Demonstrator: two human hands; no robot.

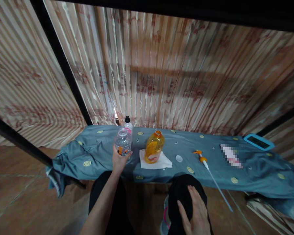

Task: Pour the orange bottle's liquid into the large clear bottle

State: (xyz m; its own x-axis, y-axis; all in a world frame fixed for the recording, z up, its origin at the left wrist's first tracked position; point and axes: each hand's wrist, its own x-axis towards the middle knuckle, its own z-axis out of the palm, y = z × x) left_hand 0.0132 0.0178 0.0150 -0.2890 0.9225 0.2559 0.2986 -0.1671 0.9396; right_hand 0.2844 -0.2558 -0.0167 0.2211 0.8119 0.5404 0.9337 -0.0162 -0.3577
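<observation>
My left hand [120, 160] is wrapped round a clear plastic bottle [123, 140] with an orange label and an uncapped neck. Right behind it a smaller bottle with a black cap [127, 124] and a pink label is partly hidden. To the right, an orange-yellow bottle [155, 147] stands without its top on a folded white cloth [165, 162]. Farther right lies an orange and white pump head [203, 159], its long tube reaching past the front edge. My right hand [196, 210] rests on my right knee, fingers stretched out, holding nothing.
A blue-grey patterned cloth [176, 176] covers the narrow table. On it lie a small white disc [179, 158], a blurred-out flat item [231, 156] and a blue-framed device [259, 142]. Dark metal poles [61, 58] and a striped curtain [161, 71] stand around it.
</observation>
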